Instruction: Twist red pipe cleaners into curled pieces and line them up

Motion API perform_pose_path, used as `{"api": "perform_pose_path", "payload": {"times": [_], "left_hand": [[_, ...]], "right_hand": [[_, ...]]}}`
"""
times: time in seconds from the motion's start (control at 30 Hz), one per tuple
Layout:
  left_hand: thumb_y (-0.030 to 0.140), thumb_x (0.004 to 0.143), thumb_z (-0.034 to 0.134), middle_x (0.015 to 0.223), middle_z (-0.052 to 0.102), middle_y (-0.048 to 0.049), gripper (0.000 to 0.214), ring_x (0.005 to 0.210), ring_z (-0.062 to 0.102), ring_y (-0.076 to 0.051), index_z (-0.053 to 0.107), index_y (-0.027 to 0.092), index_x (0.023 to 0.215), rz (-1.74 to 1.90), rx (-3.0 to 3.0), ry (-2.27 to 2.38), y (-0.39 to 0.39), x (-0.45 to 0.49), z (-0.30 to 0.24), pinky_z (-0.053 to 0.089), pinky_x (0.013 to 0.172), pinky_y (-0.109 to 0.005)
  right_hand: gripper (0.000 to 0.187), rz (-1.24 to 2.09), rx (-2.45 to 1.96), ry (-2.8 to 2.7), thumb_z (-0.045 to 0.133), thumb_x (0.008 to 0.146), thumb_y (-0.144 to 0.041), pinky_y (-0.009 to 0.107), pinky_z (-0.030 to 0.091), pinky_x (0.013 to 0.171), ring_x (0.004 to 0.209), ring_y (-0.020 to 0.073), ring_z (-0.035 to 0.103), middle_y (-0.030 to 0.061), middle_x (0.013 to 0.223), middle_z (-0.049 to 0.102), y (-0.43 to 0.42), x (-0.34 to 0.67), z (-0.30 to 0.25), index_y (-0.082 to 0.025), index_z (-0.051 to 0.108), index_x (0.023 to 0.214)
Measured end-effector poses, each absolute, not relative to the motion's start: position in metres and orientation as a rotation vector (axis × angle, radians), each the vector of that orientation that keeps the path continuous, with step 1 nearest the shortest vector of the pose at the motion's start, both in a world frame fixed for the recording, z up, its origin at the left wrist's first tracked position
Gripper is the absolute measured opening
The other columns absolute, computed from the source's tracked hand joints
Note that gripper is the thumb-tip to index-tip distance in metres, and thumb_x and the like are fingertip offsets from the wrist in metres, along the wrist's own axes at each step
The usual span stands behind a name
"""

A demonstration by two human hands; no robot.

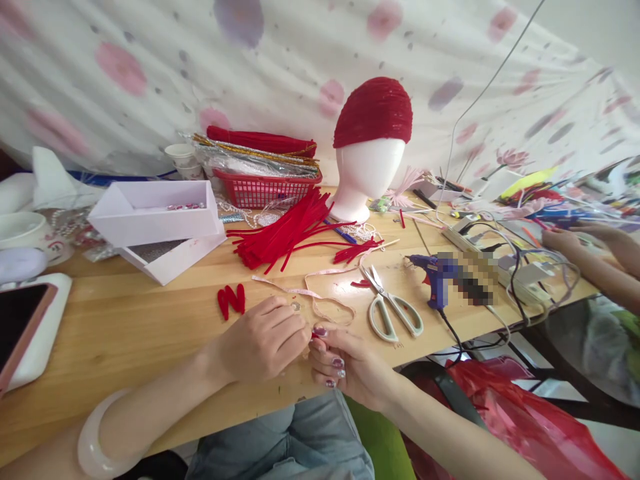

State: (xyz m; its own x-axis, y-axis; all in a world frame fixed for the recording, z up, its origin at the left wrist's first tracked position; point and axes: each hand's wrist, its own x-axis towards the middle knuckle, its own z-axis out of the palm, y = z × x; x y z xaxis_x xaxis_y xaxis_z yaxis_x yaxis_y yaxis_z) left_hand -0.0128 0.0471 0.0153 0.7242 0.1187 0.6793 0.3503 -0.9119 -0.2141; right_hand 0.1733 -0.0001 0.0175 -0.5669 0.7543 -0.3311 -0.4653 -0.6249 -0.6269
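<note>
My left hand (263, 340) rests on the wooden table (125, 327) near its front edge, fingers curled into a loose fist. My right hand (345, 363) meets it fingertip to fingertip, pinched closed. Whatever small piece sits between the fingertips is too tiny to name. Just beyond the hands lie three short red bent pieces (231, 300), a pink measuring tape (320, 297) and white-handled scissors (393, 310).
A pile of red pipe cleaners (285, 233), a red basket (267, 187), white open boxes (157, 217), a foam head with a red cap (373, 150), a blue glue gun (437, 273), a power strip with cables (500, 260), a phone (20, 327). Another person's hands (585, 243) work at the right.
</note>
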Motion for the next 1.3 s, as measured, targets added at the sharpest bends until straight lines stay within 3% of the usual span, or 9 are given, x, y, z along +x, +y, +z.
{"api": "perform_pose_path", "payload": {"times": [0.2,0.4,0.53,0.67,0.77,0.9,0.97,1.17,1.3], "left_hand": [[0.007,0.092,0.042,0.066,0.061,-0.0012,0.023,0.064,0.052,-0.016,0.059,0.015,0.080,-1.049,-2.665,-0.356,0.044,-0.013,0.019,0.048,0.078,-0.036],[0.007,0.094,0.038,0.066,0.060,-0.0019,0.026,0.062,0.051,-0.017,0.059,0.015,0.081,-1.020,-2.628,-0.305,0.046,-0.014,0.018,0.049,0.075,-0.037],[0.008,0.094,0.039,0.067,0.061,-0.0020,0.025,0.063,0.052,-0.017,0.059,0.015,0.081,-1.011,-2.603,-0.302,0.047,-0.015,0.018,0.049,0.076,-0.037],[0.008,0.093,0.041,0.068,0.061,-0.0017,0.021,0.066,0.053,-0.017,0.060,0.014,0.087,-0.980,-2.617,-0.277,0.045,-0.015,0.017,0.049,0.080,-0.038],[0.006,0.092,0.042,0.069,0.061,-0.0024,0.021,0.067,0.054,-0.017,0.060,0.014,0.084,-0.980,-2.653,-0.235,0.043,-0.013,0.016,0.050,0.082,-0.037],[0.005,0.090,0.042,0.068,0.060,-0.0033,0.021,0.067,0.053,-0.018,0.058,0.015,0.082,-0.981,-2.722,-0.283,0.041,-0.010,0.011,0.050,0.078,-0.035],[0.004,0.087,0.040,0.067,0.058,-0.0035,0.021,0.064,0.051,-0.018,0.056,0.016,0.078,-0.995,-2.796,-0.347,0.039,-0.008,0.008,0.049,0.070,-0.033],[0.006,0.083,0.037,0.069,0.058,-0.0033,0.020,0.062,0.052,-0.017,0.050,0.018,0.076,-0.945,-3.235,-0.710,0.027,-0.002,0.013,0.043,0.058,-0.029],[0.014,0.088,0.037,0.064,0.054,0.0010,0.023,0.058,0.048,-0.013,0.044,0.020,0.068,-0.964,-3.541,-1.231,0.023,0.001,0.027,0.034,0.054,-0.026]], "right_hand": [[0.036,1.633,-1.047,-1.445,0.061,0.089,-0.045,0.024,0.034,0.056,0.056,0.0096,0.042,-0.0031,0.060,0.049,-0.003,0.185,0.026,-0.016,0.058,0.069],[0.030,2.264,-0.755,-0.938,0.056,0.088,-0.043,0.029,0.047,0.056,0.044,0.0098,0.043,-0.0044,0.053,0.049,0.000,0.182,0.014,-0.015,0.059,0.078],[0.014,2.428,-0.605,-0.579,0.061,0.081,-0.026,0.022,0.042,0.053,0.042,0.0065,0.032,-0.0074,0.051,0.041,0.000,0.180,0.016,-0.014,0.058,0.073],[0.013,2.398,-0.647,-0.414,0.061,0.076,-0.021,0.018,0.033,0.049,0.040,0.0040,0.019,-0.0106,0.046,0.032,-0.006,0.178,0.021,-0.011,0.060,0.068],[0.013,2.248,-0.783,-0.490,0.060,0.072,-0.021,0.020,0.030,0.048,0.040,0.0042,0.019,-0.0106,0.044,0.032,-0.009,0.174,0.017,-0.014,0.057,0.061],[0.009,1.983,-0.997,-0.863,0.054,0.067,-0.022,0.024,0.033,0.051,0.043,0.0076,0.033,-0.0062,0.049,0.045,-0.005,0.173,0.015,-0.018,0.053,0.059],[0.012,1.793,-1.097,-1.238,0.050,0.069,-0.023,0.026,0.032,0.054,0.050,0.0101,0.039,-0.0045,0.052,0.044,-0.002,0.177,0.019,-0.018,0.050,0.058],[0.023,1.002,-1.109,-2.104,0.042,0.074,-0.011,0.026,0.022,0.052,0.054,0.0109,0.028,-0.0050,0.058,0.030,-0.003,0.190,0.028,-0.023,0.026,0.062],[0.019,0.556,-0.868,-2.427,0.044,0.075,-0.009,0.030,0.032,0.061,0.059,0.0145,0.033,-0.0022,0.063,0.038,-0.002,0.193,0.027,-0.023,0.035,0.066]]}}
